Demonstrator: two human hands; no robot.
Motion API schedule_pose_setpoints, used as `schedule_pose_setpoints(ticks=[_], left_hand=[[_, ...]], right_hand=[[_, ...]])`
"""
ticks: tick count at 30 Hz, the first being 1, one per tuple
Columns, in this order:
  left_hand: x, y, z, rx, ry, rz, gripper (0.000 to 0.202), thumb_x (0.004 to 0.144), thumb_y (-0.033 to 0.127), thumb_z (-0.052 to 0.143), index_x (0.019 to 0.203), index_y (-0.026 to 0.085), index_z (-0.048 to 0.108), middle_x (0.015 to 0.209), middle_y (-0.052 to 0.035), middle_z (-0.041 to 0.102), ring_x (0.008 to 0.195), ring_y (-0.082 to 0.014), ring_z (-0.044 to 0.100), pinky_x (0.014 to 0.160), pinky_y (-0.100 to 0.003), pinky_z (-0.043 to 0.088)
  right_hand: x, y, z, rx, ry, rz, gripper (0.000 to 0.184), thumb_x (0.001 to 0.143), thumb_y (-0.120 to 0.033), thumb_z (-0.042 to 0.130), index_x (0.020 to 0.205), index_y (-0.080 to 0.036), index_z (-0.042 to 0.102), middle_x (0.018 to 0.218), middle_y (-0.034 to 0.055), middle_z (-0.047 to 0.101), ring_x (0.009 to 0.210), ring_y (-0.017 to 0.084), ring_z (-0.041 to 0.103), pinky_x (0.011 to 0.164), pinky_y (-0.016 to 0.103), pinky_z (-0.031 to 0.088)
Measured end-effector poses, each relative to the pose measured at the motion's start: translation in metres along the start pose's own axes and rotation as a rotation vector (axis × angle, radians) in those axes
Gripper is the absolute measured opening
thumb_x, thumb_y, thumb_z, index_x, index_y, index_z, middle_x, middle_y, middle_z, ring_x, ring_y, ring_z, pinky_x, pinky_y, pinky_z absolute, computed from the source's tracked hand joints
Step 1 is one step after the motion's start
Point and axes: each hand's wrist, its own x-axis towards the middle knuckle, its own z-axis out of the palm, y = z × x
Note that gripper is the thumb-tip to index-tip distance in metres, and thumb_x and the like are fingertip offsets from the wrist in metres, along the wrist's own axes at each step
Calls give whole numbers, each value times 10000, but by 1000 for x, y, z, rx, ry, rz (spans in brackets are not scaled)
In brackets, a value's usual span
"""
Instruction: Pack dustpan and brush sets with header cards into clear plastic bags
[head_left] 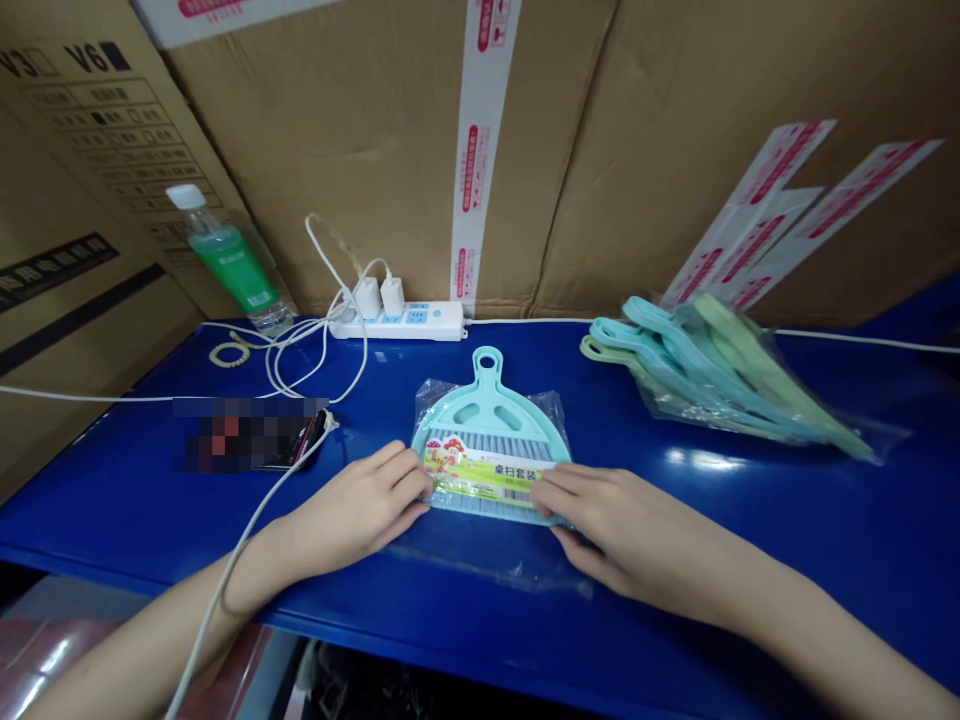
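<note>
A light-blue dustpan and brush set (487,388) lies flat on the blue tabletop, its handle with a hanging hole facing away from me. A clear plastic bag (517,568) surrounds it, with loose film spreading toward the front edge. Grey-blue bristles show above a printed label card (469,462). My left hand (379,497) holds the set's left side, fingers curled at its rim. On the opposite side, my right hand (619,535) grips the right edge, its fingers over the card's end. Both fingertips are partly hidden.
At the right lie several bagged blue and green dustpan sets (712,370). A white power strip (442,322) with plugged chargers stands at the back, with cables (281,360) trailing left. A bottle (232,262) leans by the cardboard (360,130). A phone (292,440) lies left; its cable crosses my left forearm.
</note>
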Motion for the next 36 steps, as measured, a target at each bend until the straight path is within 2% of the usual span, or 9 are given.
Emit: schedule_pose_setpoints(ticks=[3, 9, 15, 21, 25, 30, 36], left_hand=[[1, 2, 0, 9, -14, -1, 223, 992, 185, 377, 887, 165, 572, 841, -43, 601, 779, -177, 560, 772, -325, 518], [1, 2, -2, -40, -45, -10, 278, 1004, 200, 336, 855, 167, 568, 796, -32, 582, 723, -167, 538, 656, -284, 490], [0, 1, -3, -107, -42, -13, 277, 1008, 203, 322, 907, 173, 578, 853, -38, 588, 772, -165, 569, 657, -266, 494], [-2, 0, -2, -145, -27, 4, 283, 1003, 169, 304, 986, 192, 586, 863, -17, 572, 677, -127, 571, 594, -231, 481], [-3, -1, -3, -138, -46, 11, 307, 973, 126, 324, 1074, 216, 599, 867, -13, 559, 639, -117, 557, 575, -225, 479], [-4, -1, -6, -133, -91, 22, 346, 945, 105, 353, 1119, 251, 614, 906, -17, 570, 645, -111, 557, 589, -225, 480], [-4, -3, -8, -164, -111, 1, 286, 966, 149, 349, 1116, 225, 581, 907, -15, 603, 682, -127, 596, 602, -238, 467]], right_hand=[[0, 0, -1, 6, 4, 4, 167, 805, -39, 519, 856, -185, 583, 858, 49, 689, 760, 203, 642, 656, 311, 495], [-1, 0, 2, 28, 51, -24, 154, 845, -60, 506, 810, -190, 581, 801, 31, 676, 718, 184, 631, 690, 319, 503], [2, -1, 8, -33, 138, -59, 75, 847, -117, 578, 826, -184, 605, 860, 53, 654, 806, 206, 613, 759, 363, 508], [4, 2, 10, 9, 110, -86, 122, 884, -111, 550, 800, -183, 602, 813, 33, 648, 772, 194, 608, 754, 366, 508], [4, 1, 9, 34, 88, -71, 135, 901, -113, 528, 928, -180, 642, 863, 43, 666, 834, 204, 623, 815, 385, 505], [5, 2, 6, 90, 50, -119, 321, 929, -108, 489, 1161, -246, 664, 897, 29, 676, 835, 183, 618, 832, 373, 507], [6, 4, 0, 70, -21, -128, 350, 917, -82, 488, 1151, -247, 688, 853, 34, 678, 786, 186, 614, 789, 369, 509]])
